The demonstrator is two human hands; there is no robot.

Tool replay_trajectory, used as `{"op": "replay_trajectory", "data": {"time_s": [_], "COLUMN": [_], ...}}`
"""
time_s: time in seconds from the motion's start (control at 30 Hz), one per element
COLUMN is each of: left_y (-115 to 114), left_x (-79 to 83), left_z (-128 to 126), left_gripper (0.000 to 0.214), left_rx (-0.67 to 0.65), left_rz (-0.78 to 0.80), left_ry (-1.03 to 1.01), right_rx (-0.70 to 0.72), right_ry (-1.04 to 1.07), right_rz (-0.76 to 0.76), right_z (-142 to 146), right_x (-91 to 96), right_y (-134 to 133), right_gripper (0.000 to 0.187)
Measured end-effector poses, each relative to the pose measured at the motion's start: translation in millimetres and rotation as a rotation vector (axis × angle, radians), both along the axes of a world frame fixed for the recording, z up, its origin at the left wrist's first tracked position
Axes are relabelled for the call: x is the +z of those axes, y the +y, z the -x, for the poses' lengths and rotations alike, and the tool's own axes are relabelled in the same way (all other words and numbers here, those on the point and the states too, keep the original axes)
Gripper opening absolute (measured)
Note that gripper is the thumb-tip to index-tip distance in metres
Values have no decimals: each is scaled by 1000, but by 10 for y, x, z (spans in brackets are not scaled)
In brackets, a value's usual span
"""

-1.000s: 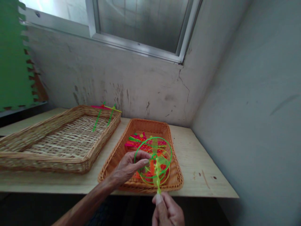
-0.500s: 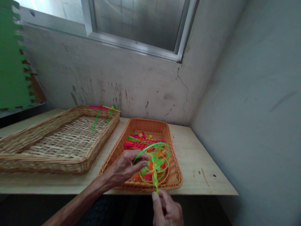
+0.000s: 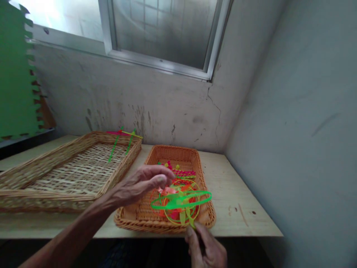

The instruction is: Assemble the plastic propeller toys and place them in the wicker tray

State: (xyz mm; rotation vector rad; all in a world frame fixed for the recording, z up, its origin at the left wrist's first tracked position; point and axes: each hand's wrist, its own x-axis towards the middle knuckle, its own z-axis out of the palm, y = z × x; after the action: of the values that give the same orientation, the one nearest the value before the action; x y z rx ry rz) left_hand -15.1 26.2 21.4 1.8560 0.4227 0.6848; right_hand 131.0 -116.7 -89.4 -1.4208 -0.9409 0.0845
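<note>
My right hand (image 3: 205,246) pinches the stem of a neon green plastic ring propeller toy (image 3: 181,201) at the near edge of an orange wicker tray (image 3: 167,152). The toy's ring lies nearly flat, tilted over the tray. My left hand (image 3: 142,184) hovers above the tray's left side, its fingertips close to the ring but apart from it. It holds nothing. Beneath the toy, the tray holds a heap of neon pink, orange, yellow and green plastic pieces (image 3: 175,175), partly hidden by the toy and my left hand.
A larger, paler wicker tray (image 3: 69,175) stands to the left, with green and pink plastic sticks (image 3: 119,139) at its far corner. Both trays rest on a wooden table (image 3: 237,193) against concrete walls (image 3: 292,130). A green foam mat (image 3: 13,70) stands at far left.
The green ring has tipped from nearly upright to nearly flat. My left hand has let go of it and moved up and left.
</note>
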Motion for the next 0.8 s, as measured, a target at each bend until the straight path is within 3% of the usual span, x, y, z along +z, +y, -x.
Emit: {"op": "replay_trajectory", "data": {"time_s": [0.13, 0.23, 0.4, 0.53, 0.63, 0.73, 0.8], "left_y": [7, 2, 30, 104, 237, 412, 514], "left_x": [111, 156, 104, 96, 182, 280, 310], "left_z": [-113, -143, -166, -182, -141, -94, -87], "left_gripper": [27, 22, 15, 14, 14, 15, 14], "left_rx": [-35, -32, 78, 206, 379, 563, 641], "left_rz": [-118, -291, -511, -544, -455, -369, -414], "left_ry": [101, 130, 143, 86, 11, -66, -70], "right_rx": [25, 49, 114, -20, -161, -112, -119], "right_ry": [-123, -237, -550, -748, -704, -632, -607], "right_rz": [-156, -123, 13, -105, -189, -111, -10], "right_z": [-67, -129, -307, -391, -367, -322, -305], "right_x": [39, 58, 294, 438, 322, 63, -95], "right_y": [74, 122, 228, 354, 426, 491, 537], "right_gripper": [10, 13, 26, 19, 26, 22, 26]}}
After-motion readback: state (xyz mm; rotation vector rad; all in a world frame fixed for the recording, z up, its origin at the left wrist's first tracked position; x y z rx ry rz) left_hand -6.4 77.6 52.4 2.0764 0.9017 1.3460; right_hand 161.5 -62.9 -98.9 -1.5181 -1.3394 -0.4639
